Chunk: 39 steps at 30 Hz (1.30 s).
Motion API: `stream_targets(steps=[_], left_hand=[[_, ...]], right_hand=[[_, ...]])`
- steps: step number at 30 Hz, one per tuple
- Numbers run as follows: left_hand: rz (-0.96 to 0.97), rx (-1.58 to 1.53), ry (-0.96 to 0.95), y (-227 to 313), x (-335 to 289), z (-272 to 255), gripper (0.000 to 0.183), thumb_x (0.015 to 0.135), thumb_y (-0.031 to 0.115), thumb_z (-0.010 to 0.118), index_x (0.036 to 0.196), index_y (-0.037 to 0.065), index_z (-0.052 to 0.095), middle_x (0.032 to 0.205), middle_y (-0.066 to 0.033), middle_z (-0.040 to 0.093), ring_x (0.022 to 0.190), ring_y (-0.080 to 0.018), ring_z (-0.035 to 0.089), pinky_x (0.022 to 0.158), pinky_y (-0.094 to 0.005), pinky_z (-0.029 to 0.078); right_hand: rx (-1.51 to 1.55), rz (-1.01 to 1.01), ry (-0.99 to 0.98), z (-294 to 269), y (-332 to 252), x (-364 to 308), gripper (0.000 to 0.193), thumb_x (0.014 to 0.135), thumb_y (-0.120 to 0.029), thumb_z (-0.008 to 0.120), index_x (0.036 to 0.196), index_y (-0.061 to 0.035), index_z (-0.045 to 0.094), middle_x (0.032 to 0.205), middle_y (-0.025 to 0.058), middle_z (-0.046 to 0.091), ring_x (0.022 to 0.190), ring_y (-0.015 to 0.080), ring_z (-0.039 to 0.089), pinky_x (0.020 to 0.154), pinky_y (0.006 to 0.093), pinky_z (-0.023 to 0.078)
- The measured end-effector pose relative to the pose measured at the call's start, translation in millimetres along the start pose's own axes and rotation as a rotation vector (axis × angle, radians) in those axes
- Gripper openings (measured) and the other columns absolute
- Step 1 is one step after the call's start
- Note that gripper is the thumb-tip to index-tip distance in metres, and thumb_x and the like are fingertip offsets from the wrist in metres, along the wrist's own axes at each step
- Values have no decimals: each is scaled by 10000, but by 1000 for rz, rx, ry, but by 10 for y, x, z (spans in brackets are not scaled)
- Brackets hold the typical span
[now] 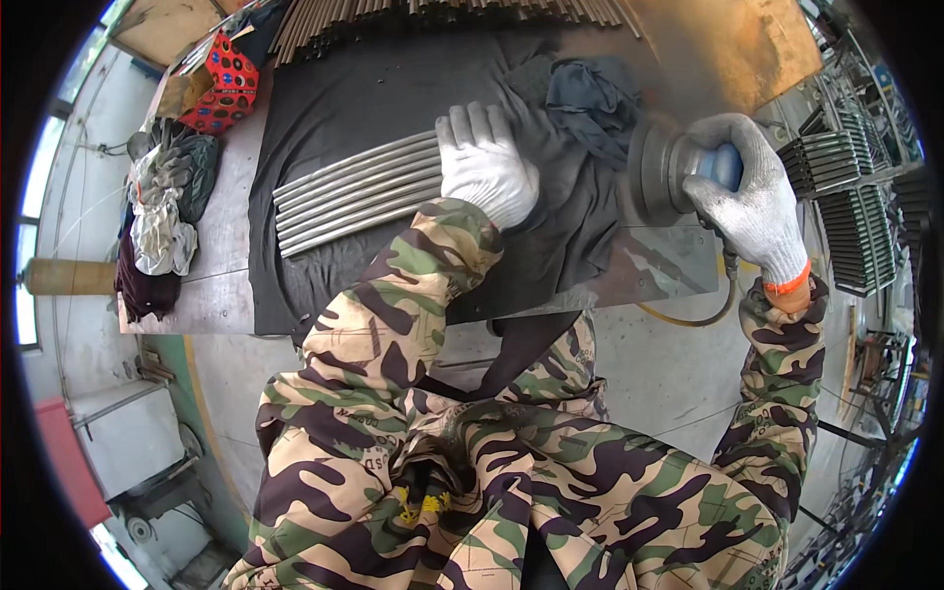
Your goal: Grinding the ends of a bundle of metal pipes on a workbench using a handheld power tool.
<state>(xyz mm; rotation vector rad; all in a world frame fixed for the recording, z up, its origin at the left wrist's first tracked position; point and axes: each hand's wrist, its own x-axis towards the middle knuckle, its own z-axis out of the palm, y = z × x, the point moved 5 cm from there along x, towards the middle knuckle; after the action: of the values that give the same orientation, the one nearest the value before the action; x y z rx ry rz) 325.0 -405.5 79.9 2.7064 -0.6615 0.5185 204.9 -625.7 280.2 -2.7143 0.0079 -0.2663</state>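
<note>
Several slim metal tubes (356, 194) lie side by side in a flat row on a dark cloth (334, 113). My left hand (485, 169), in a white glove, rests flat over their right ends with its fingers stretched out. Those ends are hidden beneath the glove. At the right, my right hand (755, 202), in a grey-and-white glove with an orange cuff, is wrapped round the blue-topped body of a power sander (657, 175). The sander is tipped on its side, its round pad facing left, apart from the tubes. A hose hangs below it.
A crumpled dark blue rag (593, 96) lies between the tubes and the sander. More tubes (442, 15) are piled at the far edge. A red patterned box (224, 87) and a heap of gloves (162, 197) sit at left. Racked metal parts (851, 216) stand at right.
</note>
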Motion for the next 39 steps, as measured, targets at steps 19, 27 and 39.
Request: stream_targets(steps=[19, 27, 39], left_hand=[[229, -882, -123, 355, -1230, -1258, 515, 857, 53, 680, 1362, -47, 668, 1335, -290, 707, 1249, -459, 695, 1110, -510, 543], [-16, -784, -154, -272, -1186, -1388, 491, 939, 152, 693, 1401, -12, 656, 1351, -253, 708, 1278, -433, 674, 1128, -493, 525], [-50, 89, -62, -1784, -753, -981, 773, 1006, 529, 642, 1519, -38, 531, 1551, -284, 547, 1476, -473, 464, 1259, -564, 321]], right_hand=[[163, 18, 116, 22, -169, 517, 573, 771, -360, 849, 1234, -34, 755, 1099, 136, 781, 991, 224, 752, 915, 378, 614], [98, -181, 350, 298, -576, 480, 507, 847, -341, 855, 1263, -67, 759, 1178, 140, 768, 1077, 280, 756, 973, 391, 600], [-214, -148, -213, 1316, -1109, 854, 473, 909, -419, 715, 1305, -159, 704, 1294, 184, 710, 1250, 393, 679, 1098, 474, 546]])
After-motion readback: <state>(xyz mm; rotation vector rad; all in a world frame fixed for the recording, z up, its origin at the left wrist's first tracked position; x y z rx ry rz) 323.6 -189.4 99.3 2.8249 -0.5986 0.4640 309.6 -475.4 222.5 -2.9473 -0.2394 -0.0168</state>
